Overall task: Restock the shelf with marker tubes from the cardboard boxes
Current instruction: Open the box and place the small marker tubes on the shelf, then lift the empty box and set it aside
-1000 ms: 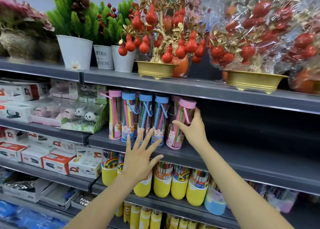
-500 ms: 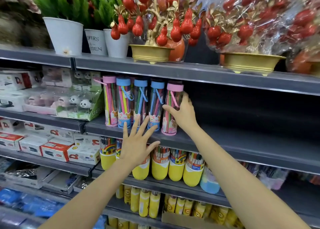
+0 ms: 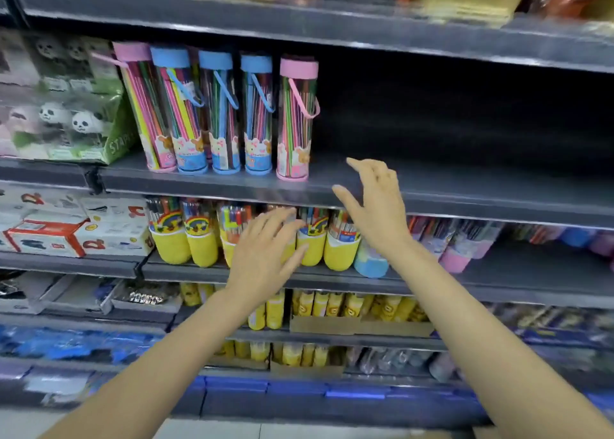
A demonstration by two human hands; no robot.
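Five clear plastic marker tubes (image 3: 229, 113) stand upright in a row on the dark grey metal shelf (image 3: 465, 189), upper left of centre: pink cap, 3 blue caps, then pink cap at the right end. Each has a loop strap & cartoon-animal label at the base. More tubes may sit behind; can't tell. Rest of that shelf to the right is bare.

Both hands hold nothing. Right hand (image 3: 375, 206) is mid-frame, fingers loosely spread, thumb apart, in front of the shelf's front lip, just right of & below the last pink-capped tube, not touching it. Left hand (image 3: 265, 252) is lower, centre frame, fingers splayed & blurred, in front of the next shelf down.

That lower shelf carries yellow-based marker cups with rainbow labels (image 3: 186, 236), approx 6 visible, some hidden by the left hand, plus 1 light blue cup (image 3: 370, 262) & a pink cup (image 3: 455, 259) farther right. Upper left: green panda-print box (image 3: 73, 119). Left middle: white & red cartons (image 3: 50, 232). Bottom rows blurred: small yellow tubes (image 3: 319, 305), count unclear.
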